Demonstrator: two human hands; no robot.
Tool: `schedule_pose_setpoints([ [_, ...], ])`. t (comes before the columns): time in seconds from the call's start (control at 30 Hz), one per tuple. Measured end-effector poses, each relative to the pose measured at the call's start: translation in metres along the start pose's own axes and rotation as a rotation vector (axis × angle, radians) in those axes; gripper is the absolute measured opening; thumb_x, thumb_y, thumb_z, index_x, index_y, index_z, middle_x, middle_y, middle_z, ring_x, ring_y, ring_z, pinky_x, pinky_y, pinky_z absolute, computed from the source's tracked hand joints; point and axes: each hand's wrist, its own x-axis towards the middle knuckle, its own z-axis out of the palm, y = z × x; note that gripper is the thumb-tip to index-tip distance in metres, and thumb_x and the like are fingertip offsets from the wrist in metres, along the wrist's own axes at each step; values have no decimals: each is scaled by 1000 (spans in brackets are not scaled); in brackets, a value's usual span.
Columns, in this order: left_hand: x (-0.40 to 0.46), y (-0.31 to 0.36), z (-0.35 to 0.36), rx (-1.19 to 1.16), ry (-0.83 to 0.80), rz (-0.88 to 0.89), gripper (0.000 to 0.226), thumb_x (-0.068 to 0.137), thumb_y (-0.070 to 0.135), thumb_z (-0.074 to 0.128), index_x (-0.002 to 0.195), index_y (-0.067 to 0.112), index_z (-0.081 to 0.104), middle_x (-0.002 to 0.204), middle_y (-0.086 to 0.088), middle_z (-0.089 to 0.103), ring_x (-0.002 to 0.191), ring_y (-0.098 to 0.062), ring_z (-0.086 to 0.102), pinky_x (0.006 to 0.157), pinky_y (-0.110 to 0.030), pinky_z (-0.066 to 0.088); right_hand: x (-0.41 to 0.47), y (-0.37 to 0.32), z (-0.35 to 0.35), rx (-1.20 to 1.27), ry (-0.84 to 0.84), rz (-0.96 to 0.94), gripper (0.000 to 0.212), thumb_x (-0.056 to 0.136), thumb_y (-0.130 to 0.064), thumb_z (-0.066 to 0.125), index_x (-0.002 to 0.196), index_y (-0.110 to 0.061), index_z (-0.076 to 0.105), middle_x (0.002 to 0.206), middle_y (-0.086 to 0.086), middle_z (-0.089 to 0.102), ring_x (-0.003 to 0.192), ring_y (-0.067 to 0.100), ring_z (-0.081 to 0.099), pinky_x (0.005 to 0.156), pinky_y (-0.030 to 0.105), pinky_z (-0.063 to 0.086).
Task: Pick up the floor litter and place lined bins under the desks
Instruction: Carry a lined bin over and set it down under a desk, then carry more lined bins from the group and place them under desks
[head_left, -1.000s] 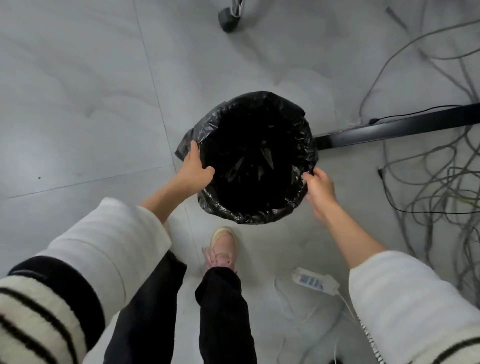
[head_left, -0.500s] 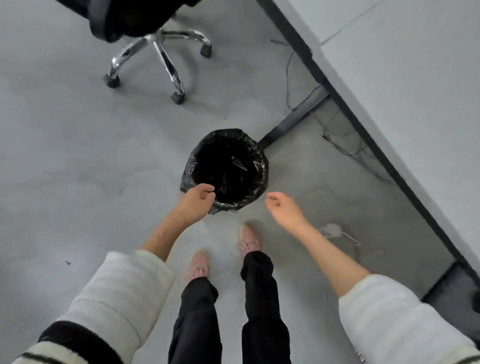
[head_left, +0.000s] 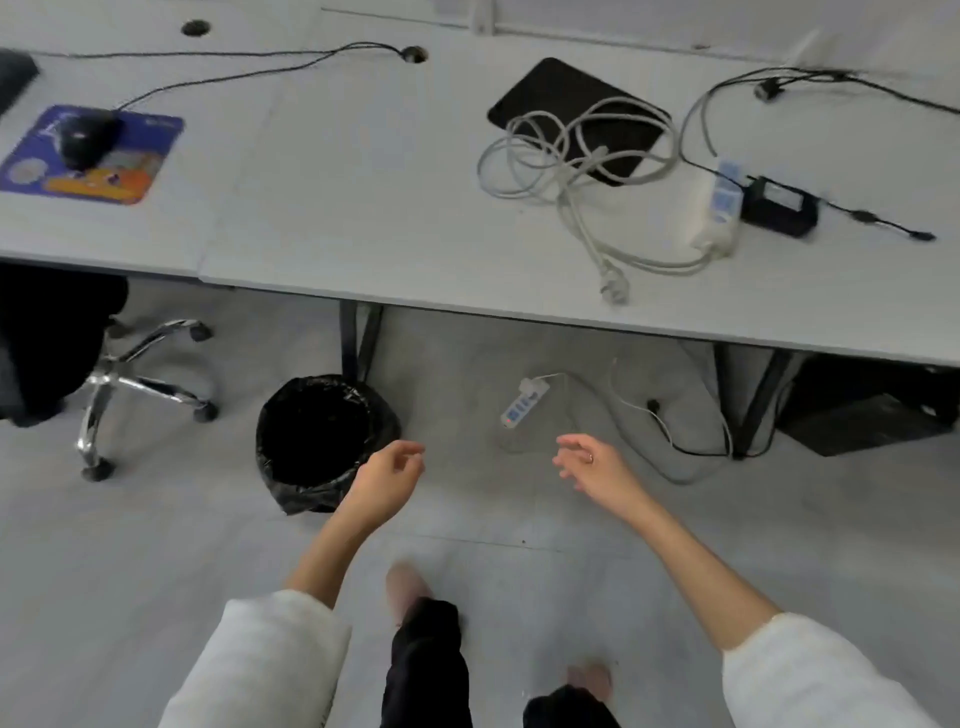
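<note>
1. Where the grey floor (head_left: 130, 561) meets the front edge of the desk (head_left: 363, 218), the bin (head_left: 317, 431) stands upright, lined with a black bag whose rim folds over its top; it sits just in front of the dark desk leg (head_left: 356, 338), mostly out from under the desktop.
2. The left hand (head_left: 387, 475) hovers just right of the bin's near rim, fingers loosely curled, holding nothing; whether it brushes the bag cannot be told.
3. The right hand (head_left: 589, 462) hangs well apart from the bin, fingers relaxed and slightly spread, empty, a ring on one finger.
4. Between the hands and further back, a white power strip (head_left: 522, 405) lies on the floor with its cords.
5. Left of the bin stands an office chair (head_left: 119, 384) with a chrome base.
6. On the desk lie a coiled white cable (head_left: 566, 166), a black pad (head_left: 576, 111), and a mouse (head_left: 83, 137) on a blue mat.
</note>
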Motion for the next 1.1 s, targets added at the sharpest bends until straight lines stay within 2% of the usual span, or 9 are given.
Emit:
schedule_pose_setpoints([
  [0.17, -41, 109, 117, 123, -151, 212, 25, 94, 18, 44, 115, 14, 58, 106, -9, 66, 91, -26, 63, 78, -32, 47, -80, 96, -109, 123, 197, 20, 33, 94, -17, 51, 125, -6, 56, 119, 14, 65, 95, 13, 55, 83, 25, 41],
  [0.3, -86, 177, 227, 150, -278, 319, 29, 98, 15, 40, 121, 8, 55, 102, -8, 62, 82, -20, 59, 76, -26, 42, -147, 180, -191, 202, 313, 64, 34, 94, -21, 52, 127, -9, 55, 124, 11, 63, 109, 21, 61, 79, 21, 41],
  [0.37, -105, 204, 276, 190, -338, 364, 29, 98, 15, 40, 122, 6, 55, 101, -8, 62, 78, -19, 59, 72, -26, 45, -173, 220, -225, 246, 369, 83, 34, 94, -22, 52, 126, -11, 56, 118, 11, 66, 100, 17, 60, 72, 19, 40],
  [0.5, -133, 263, 374, 309, -457, 442, 30, 99, 15, 38, 122, 6, 54, 105, -10, 64, 85, -23, 59, 77, -30, 45, -216, 292, -294, 389, 473, 149, 31, 95, -23, 49, 122, -12, 58, 100, 5, 63, 87, 19, 59, 74, 28, 44],
  [0.6, -144, 307, 448, 415, -537, 500, 32, 98, 12, 36, 124, 4, 53, 110, -14, 64, 88, -22, 59, 71, -25, 46, -230, 340, -347, 464, 532, 181, 30, 95, -25, 49, 120, -10, 57, 99, 4, 61, 87, 19, 60, 77, 28, 43],
  [0.7, -148, 351, 514, 469, -604, 522, 34, 99, 12, 34, 128, 4, 51, 119, -15, 62, 91, -20, 58, 78, -25, 44, -232, 381, -400, 505, 559, 195, 31, 96, -26, 49, 120, -9, 57, 99, 5, 61, 88, 20, 60, 81, 29, 43],
  [0.87, -137, 446, 653, 537, -673, 557, 35, 98, 12, 32, 126, 6, 52, 111, -9, 61, 88, -18, 56, 78, -26, 41, -226, 456, -528, 627, 655, 257, 11, 94, -17, 51, 103, -15, 57, 100, 10, 62, 85, 22, 59, 77, 31, 43],
  [0.97, -140, 500, 728, 589, -725, 564, 34, 99, 11, 32, 126, 5, 52, 113, -13, 62, 87, -20, 56, 78, -26, 41, -227, 493, -596, 676, 686, 300, 24, 94, -16, 52, 115, -7, 60, 107, 17, 66, 86, 22, 59, 76, 32, 44],
  [1.1, -157, 577, 833, 640, -807, 578, 33, 99, 16, 35, 125, 4, 53, 120, -16, 62, 87, -21, 56, 74, -25, 42, -242, 554, -690, 760, 714, 335, 24, 94, -16, 51, 115, -8, 59, 101, 10, 64, 87, 21, 58, 79, 32, 45],
])
